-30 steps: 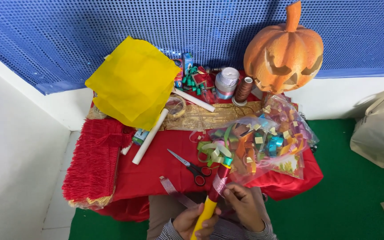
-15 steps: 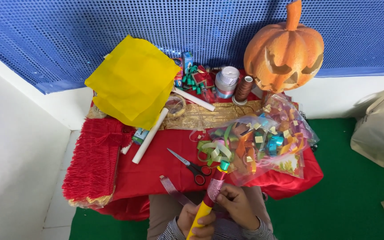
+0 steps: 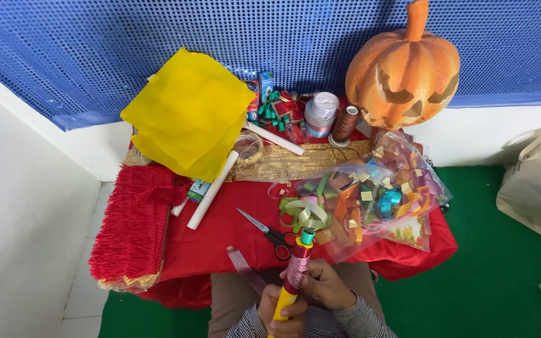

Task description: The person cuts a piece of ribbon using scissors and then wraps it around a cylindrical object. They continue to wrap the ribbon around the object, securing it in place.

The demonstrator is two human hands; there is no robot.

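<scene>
My left hand (image 3: 283, 313) and right hand (image 3: 327, 285) both close around one yellow stick (image 3: 294, 275), just below one pair of scissors (image 3: 269, 230); one pumpkin (image 3: 403, 69) stands far above it.

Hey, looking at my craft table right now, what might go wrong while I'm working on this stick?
The scissors lie open-bladed just beyond the stick that your left hand and right hand hold; reaching forward might meet a blade. The stick's tip sits close to the clear bag of ribbon loops, so it may snag it. The bag nears the table's right edge and could slide off.
</scene>
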